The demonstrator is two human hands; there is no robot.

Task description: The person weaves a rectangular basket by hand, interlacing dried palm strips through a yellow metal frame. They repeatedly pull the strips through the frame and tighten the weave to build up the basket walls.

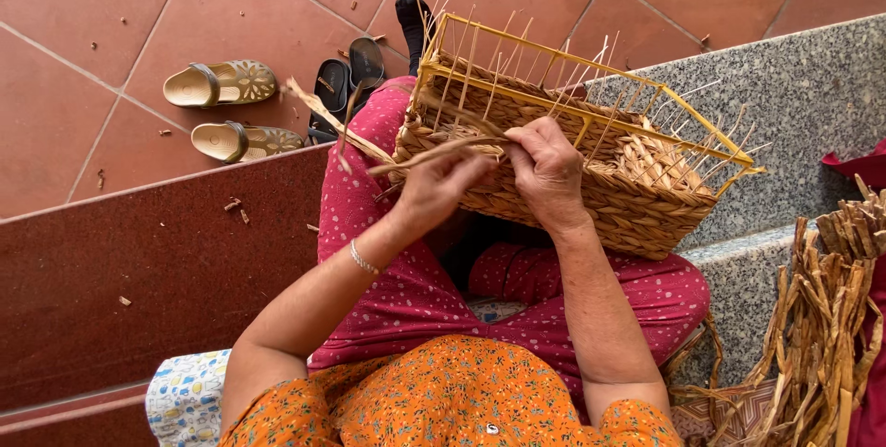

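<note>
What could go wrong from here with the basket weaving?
The basket rests tilted on the lap, steadied only by the right hand; it might slide off. Thin stakes stick up near both hands and could poke fingers. The dried strand pulled by the left hand may crack.

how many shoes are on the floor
4: two tan clogs side by side on the red tiles, and two black sandals right of them, by the basket.
</note>
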